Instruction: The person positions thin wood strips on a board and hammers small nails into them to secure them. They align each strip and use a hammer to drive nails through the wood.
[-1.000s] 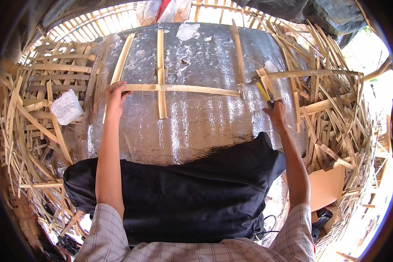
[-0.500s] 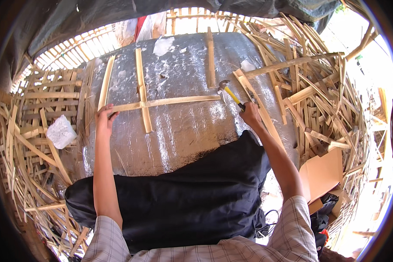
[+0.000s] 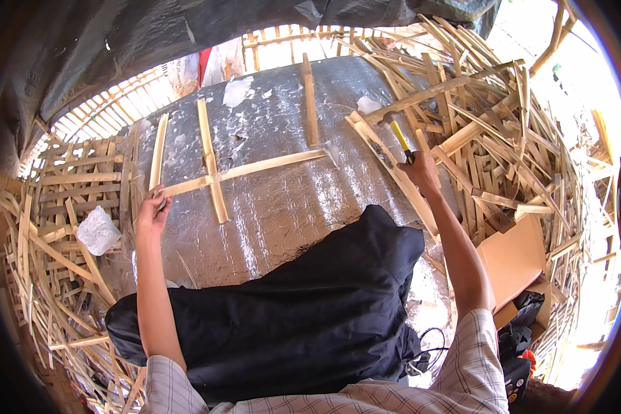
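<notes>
My left hand (image 3: 154,207) pinches the left end of a long pale bamboo strip (image 3: 269,165). That strip runs sideways over an upright bamboo strip (image 3: 205,134), making a cross. A shorter strip (image 3: 159,148) stands just beyond my left fingers. In my right hand (image 3: 421,172) is a hammer (image 3: 399,135) with a yellow and black handle, its head pointing away from me. The hammer hangs above a wide, split bamboo piece (image 3: 397,176) lying at a slant. Another strip (image 3: 310,100) lies farther back, near the long strip's right end.
A worn silvery sheet (image 3: 269,207) lies under the strips. Heaped bamboo slats (image 3: 483,145) crowd the right side, with an open cardboard box (image 3: 510,259) nearer me. On the left, a white lump (image 3: 98,230) rests on woven bamboo (image 3: 83,179). Black cloth (image 3: 276,331) covers my lap.
My right hand has swung the hammer to the right, away from the long strip's far end. My left hand keeps its hold on the strip. The whole view has shifted slightly.
</notes>
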Demonstrator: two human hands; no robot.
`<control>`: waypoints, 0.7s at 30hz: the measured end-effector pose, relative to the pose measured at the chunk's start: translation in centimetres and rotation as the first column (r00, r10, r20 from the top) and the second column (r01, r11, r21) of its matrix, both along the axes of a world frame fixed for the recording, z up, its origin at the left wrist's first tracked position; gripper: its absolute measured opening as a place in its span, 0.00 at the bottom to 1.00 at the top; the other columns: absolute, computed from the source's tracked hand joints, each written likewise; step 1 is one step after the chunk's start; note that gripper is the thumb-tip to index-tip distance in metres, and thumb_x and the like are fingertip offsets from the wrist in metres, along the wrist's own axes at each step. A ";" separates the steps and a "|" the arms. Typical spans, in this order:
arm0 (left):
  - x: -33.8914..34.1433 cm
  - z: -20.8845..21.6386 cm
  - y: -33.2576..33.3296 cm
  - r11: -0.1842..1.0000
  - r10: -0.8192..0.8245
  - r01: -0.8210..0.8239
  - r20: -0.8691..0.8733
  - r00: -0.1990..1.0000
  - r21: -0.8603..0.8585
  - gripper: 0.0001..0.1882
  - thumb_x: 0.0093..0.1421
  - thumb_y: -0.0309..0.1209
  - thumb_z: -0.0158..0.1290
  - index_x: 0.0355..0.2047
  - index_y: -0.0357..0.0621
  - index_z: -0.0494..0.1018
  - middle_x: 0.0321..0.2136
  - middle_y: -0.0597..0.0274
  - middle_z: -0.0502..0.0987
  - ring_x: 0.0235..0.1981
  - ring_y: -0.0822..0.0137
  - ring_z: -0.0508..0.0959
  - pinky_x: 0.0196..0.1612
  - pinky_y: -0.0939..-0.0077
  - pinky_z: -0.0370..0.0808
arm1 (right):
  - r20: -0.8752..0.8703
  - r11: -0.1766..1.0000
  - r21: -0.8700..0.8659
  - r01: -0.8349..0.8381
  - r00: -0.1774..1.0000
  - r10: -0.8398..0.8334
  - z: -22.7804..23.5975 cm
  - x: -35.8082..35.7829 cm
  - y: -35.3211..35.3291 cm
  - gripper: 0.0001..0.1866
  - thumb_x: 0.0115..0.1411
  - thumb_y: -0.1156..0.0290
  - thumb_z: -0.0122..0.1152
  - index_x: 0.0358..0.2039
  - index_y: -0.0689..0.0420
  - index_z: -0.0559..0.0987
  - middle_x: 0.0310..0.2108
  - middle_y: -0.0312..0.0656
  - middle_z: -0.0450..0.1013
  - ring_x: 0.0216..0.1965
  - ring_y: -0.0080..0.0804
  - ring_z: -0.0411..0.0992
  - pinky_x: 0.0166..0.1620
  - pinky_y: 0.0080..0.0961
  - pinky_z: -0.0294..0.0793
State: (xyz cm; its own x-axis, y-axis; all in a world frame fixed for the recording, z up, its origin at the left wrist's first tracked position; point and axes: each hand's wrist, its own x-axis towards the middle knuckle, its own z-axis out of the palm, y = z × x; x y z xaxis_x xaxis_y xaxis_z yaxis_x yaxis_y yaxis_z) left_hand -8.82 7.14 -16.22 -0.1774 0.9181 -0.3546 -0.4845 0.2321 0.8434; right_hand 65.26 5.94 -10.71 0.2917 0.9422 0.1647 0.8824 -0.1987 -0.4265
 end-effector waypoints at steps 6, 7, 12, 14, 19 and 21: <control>2.6 6.2 -2.1 0.999 -0.024 0.023 -0.021 0.999 -0.040 0.16 0.67 0.20 0.58 0.54 0.39 0.75 0.47 0.57 0.78 0.47 0.63 0.81 0.54 0.76 0.80 | -0.441 0.996 0.003 -0.093 0.893 0.085 4.4 -12.1 1.7 0.20 0.59 0.59 0.75 0.26 0.63 0.78 0.16 0.39 0.69 0.18 0.30 0.70 0.25 0.36 0.66; 3.0 6.2 -2.2 0.997 -0.050 0.050 0.005 0.999 -0.058 0.15 0.67 0.20 0.57 0.54 0.39 0.75 0.47 0.57 0.78 0.47 0.63 0.81 0.54 0.77 0.80 | -0.535 0.994 0.012 -0.105 0.840 0.095 5.7 -14.9 1.4 0.20 0.62 0.61 0.74 0.24 0.62 0.76 0.15 0.32 0.66 0.15 0.21 0.64 0.20 0.31 0.60; 5.0 5.3 -3.7 0.993 -0.001 0.007 0.051 0.999 -0.115 0.15 0.67 0.18 0.56 0.54 0.38 0.75 0.47 0.54 0.79 0.49 0.61 0.82 0.58 0.77 0.81 | -0.569 0.917 0.111 -0.383 0.732 0.374 5.4 -27.8 2.3 0.20 0.59 0.59 0.78 0.33 0.64 0.81 0.23 0.38 0.73 0.24 0.26 0.71 0.29 0.30 0.70; 6.4 4.0 -4.1 0.989 0.048 -0.035 0.089 0.995 -0.141 0.17 0.66 0.15 0.55 0.54 0.37 0.75 0.48 0.51 0.79 0.50 0.61 0.82 0.59 0.77 0.82 | -0.544 0.886 0.157 -0.435 0.711 0.446 4.2 -31.9 1.9 0.21 0.56 0.62 0.80 0.36 0.67 0.80 0.28 0.45 0.77 0.27 0.36 0.76 0.33 0.34 0.76; 10.9 1.0 -5.4 0.983 -0.017 0.051 0.191 0.981 -0.176 0.17 0.66 0.13 0.54 0.53 0.37 0.76 0.46 0.54 0.79 0.49 0.64 0.82 0.58 0.77 0.83 | -0.429 0.823 0.184 -0.538 0.709 0.559 0.8 -35.4 -0.1 0.25 0.49 0.72 0.83 0.42 0.71 0.80 0.39 0.51 0.78 0.37 0.50 0.79 0.43 0.38 0.79; 11.9 0.5 -4.9 0.983 -0.043 0.076 0.191 0.981 -0.169 0.17 0.66 0.13 0.53 0.53 0.37 0.76 0.45 0.55 0.78 0.50 0.65 0.81 0.58 0.77 0.83 | -0.432 0.806 0.172 -0.567 0.692 0.579 -0.2 -35.5 -0.1 0.26 0.46 0.76 0.83 0.45 0.70 0.79 0.42 0.53 0.78 0.40 0.50 0.80 0.45 0.40 0.79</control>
State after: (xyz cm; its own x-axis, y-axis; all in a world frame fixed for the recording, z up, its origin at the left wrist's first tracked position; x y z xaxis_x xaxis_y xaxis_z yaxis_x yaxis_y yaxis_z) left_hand 3.10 2.23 -15.72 -0.0398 0.8456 -0.5323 -0.6096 0.4015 0.6835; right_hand 29.75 5.86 -10.94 -0.2587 0.9486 0.1822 0.5321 0.2974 -0.7927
